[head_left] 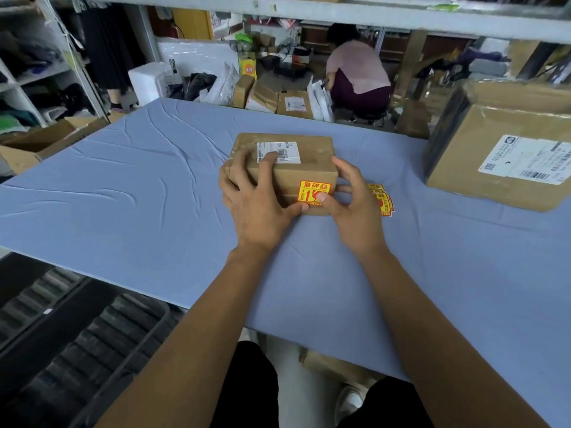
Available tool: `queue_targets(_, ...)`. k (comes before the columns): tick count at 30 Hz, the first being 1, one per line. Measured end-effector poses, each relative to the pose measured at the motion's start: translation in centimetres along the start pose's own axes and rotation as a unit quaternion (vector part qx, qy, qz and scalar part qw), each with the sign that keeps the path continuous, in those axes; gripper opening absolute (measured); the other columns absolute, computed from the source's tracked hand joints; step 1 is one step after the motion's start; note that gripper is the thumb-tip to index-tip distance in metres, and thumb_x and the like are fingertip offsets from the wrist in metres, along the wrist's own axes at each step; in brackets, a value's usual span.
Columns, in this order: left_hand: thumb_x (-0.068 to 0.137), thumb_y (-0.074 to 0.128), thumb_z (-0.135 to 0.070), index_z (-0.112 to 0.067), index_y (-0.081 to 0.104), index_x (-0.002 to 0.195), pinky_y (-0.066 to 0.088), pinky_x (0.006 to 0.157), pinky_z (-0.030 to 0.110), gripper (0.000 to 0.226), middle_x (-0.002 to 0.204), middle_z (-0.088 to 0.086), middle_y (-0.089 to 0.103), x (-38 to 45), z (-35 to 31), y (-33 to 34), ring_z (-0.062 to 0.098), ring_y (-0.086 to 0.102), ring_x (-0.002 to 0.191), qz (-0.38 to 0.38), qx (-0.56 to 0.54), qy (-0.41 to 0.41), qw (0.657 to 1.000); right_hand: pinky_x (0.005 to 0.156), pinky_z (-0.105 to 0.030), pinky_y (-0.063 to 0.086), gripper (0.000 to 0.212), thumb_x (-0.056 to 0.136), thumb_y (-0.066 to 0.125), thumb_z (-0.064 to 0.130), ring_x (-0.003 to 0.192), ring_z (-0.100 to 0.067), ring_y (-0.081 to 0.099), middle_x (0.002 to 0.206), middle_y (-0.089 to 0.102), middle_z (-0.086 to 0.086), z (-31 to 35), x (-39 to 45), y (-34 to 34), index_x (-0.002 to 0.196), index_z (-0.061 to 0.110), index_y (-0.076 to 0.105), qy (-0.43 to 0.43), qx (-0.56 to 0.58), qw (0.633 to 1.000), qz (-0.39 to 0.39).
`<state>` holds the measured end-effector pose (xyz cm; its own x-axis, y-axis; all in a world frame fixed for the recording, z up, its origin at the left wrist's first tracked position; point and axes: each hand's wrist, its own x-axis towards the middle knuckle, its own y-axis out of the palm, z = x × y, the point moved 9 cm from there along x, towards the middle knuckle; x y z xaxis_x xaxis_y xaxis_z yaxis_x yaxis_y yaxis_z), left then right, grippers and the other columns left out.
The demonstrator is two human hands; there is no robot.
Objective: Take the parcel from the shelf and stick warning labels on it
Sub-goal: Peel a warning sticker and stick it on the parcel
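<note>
A small brown cardboard parcel [309,163] with a white shipping label on top lies in the middle of the blue table [123,196]. A red-and-yellow warning label [313,189] sits on its near side face. My left hand [253,196] grips the parcel's left end, fingers over the top and thumb on the near face. My right hand [352,199] is at the right end, its thumb pressing on the warning label. More warning labels [384,199] lie on the table just right of the parcel, partly hidden by my right hand.
A large brown box [500,156] with a shipping label stands at the table's right. An open carton [46,140] sits off the left edge. Beyond the far edge are piled parcels and a crouching person [358,72]. A shelf beam [309,13] runs overhead.
</note>
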<state>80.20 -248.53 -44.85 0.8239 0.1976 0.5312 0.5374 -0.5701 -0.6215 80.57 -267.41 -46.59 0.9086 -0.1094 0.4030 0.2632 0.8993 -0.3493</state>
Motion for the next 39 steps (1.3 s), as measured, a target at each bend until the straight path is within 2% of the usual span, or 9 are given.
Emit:
queue_targets(3,0.064,0.074,-0.069,-0.029,0.049,0.136,0.031,0.111,0.057,0.086,0.155,0.012,0.028,0.0,0.0,-0.1,0.044,0.024,0.14,-0.008,-0.013,0.005,1.0,0.093,-0.041,0.055,0.07,0.078,0.077,0.02,0.119,-0.009,0.057,0.133,0.058,0.006,0.0,0.0,0.2,0.138,0.035,0.044,0.001,-0.001,1.0,0.004)
queue_targets(8,0.056,0.077,-0.07,-0.03,0.048,0.137,0.035,0.108,0.058,0.094,0.154,0.011,0.028,-0.1,0.0,-0.1,0.042,0.024,0.14,-0.001,0.001,-0.002,1.0,0.097,-0.043,0.053,0.046,0.093,0.057,0.038,0.123,-0.01,0.057,0.135,0.059,0.005,0.4,0.0,-0.2,0.138,0.035,0.046,-0.011,-0.018,1.0,-0.014)
queue_targets(11,0.072,0.066,-0.071,-0.031,0.05,0.136,0.034,0.109,0.055,0.077,0.154,0.009,0.03,-0.1,-0.1,-0.3,0.042,0.025,0.139,-0.012,-0.011,0.003,1.0,0.095,-0.044,0.054,0.043,0.095,0.051,0.044,0.122,-0.011,0.058,0.135,0.059,0.006,0.7,-0.1,-0.4,0.137,0.035,0.046,-0.013,-0.023,0.999,-0.021)
queue_targets(17,0.06,0.072,-0.075,-0.03,0.049,0.136,0.036,0.108,0.059,0.091,0.153,0.012,0.03,0.1,0.0,0.1,0.043,0.026,0.139,-0.007,0.002,0.004,1.0,0.094,-0.034,0.054,0.069,0.076,0.081,0.023,0.115,-0.008,0.059,0.129,0.059,0.007,0.5,-0.1,0.0,0.136,0.028,0.047,0.009,-0.004,1.0,-0.005)
queue_targets(20,0.054,0.076,-0.075,-0.031,0.048,0.135,0.036,0.106,0.06,0.096,0.153,0.011,0.03,0.2,0.0,0.1,0.043,0.027,0.139,-0.007,0.001,0.008,1.0,0.094,-0.037,0.054,0.065,0.077,0.079,0.027,0.114,-0.01,0.06,0.13,0.06,0.004,0.5,0.0,0.1,0.133,0.029,0.047,0.006,-0.01,1.0,-0.015)
queue_targets(26,0.066,0.065,-0.077,-0.032,0.051,0.132,0.035,0.108,0.057,0.081,0.151,0.008,0.032,0.3,-0.2,0.0,0.04,0.027,0.138,-0.01,-0.017,-0.004,1.0,0.093,-0.038,0.052,0.04,0.093,0.058,0.038,0.114,-0.011,0.059,0.125,0.063,0.002,1.4,-0.3,-0.9,0.13,0.023,0.055,-0.026,-0.053,0.996,-0.063)
queue_targets(31,0.09,0.053,-0.057,-0.031,0.054,0.133,0.038,0.105,0.055,0.05,0.153,0.01,0.033,0.3,0.2,-0.3,0.04,0.029,0.137,-0.038,-0.031,0.009,0.999,0.096,-0.038,0.053,0.058,0.085,0.069,0.029,0.116,-0.011,0.06,0.129,0.06,0.001,0.6,-0.6,-0.4,0.138,0.03,0.047,-0.013,-0.05,0.998,-0.024)
queue_targets(36,0.082,0.069,-0.051,-0.024,0.031,0.151,0.025,0.115,0.05,0.084,0.161,0.021,0.011,-0.7,1.2,-0.7,0.041,0.019,0.144,-0.027,-0.081,-0.038,0.996,0.091,-0.034,0.056,0.055,0.091,0.061,0.015,0.116,-0.011,0.061,0.13,0.063,0.0,1.4,-1.8,-1.0,0.142,0.026,0.045,-0.02,-0.081,0.996,-0.027)
queue_targets(39,0.077,0.074,-0.032,-0.026,0.023,0.154,0.033,0.111,0.056,0.092,0.16,0.022,0.012,-2.2,1.2,-1.4,0.044,0.022,0.142,0.003,-0.037,-0.06,0.997,0.087,-0.038,0.057,0.047,0.089,0.06,0.007,0.108,-0.018,0.064,0.122,0.067,-0.004,2.2,-3.3,-2.2,0.135,0.016,0.053,-0.03,-0.106,0.993,-0.048)
